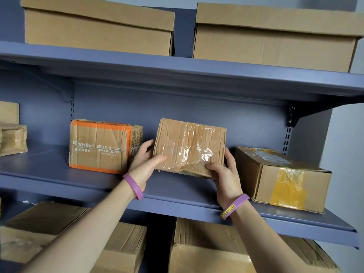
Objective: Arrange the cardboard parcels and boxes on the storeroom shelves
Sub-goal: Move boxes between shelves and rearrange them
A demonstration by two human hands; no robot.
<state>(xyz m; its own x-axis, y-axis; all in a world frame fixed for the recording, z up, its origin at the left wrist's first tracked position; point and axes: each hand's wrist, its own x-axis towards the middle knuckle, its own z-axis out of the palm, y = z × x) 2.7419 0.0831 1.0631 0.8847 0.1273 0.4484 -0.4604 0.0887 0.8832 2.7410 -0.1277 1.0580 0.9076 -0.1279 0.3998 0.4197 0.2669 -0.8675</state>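
A small crumpled cardboard parcel (190, 146) wrapped in clear tape is held over the middle blue-grey shelf (177, 192), tilted with its taped face toward me. My left hand (144, 161) grips its lower left corner, thumb on the front. My right hand (226, 174) grips its lower right corner. To its left stands an orange-edged printed box (102, 146). To its right lies a flat box with yellow tape (283, 180).
Two large lidded boxes (98, 26) (275, 36) fill the top shelf. Several boxes (206, 251) sit on the shelf below. Small parcels (11, 136) lie at the far left of the middle shelf. A wall (346, 154) bounds the right side.
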